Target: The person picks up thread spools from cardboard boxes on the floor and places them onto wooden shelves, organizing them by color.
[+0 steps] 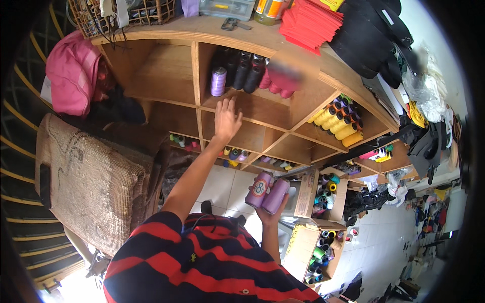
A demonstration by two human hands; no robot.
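My left hand (227, 120) reaches up to the wooden shelf with its fingers apart and nothing in them. Just beyond its fingertips, a light purple thread spool (218, 82) stands upright in the upper middle compartment. Beside that spool are several black thread spools (247, 76) and several dark red ones (275, 86). Lower down, my right hand (272, 217) is closed around two mauve thread spools, one with a round label (259, 190) and a plainer one (275, 196) next to it. The palm side of the right hand is partly hidden behind them.
The wooden shelf unit (196, 76) curves across the front, with yellow spools (336, 121) in a right compartment. Cardboard boxes of spools (331, 199) stand at my right. A chair with a woven cover (86, 182) is at my left. Red sheets (308, 22) lie on the shelf top.
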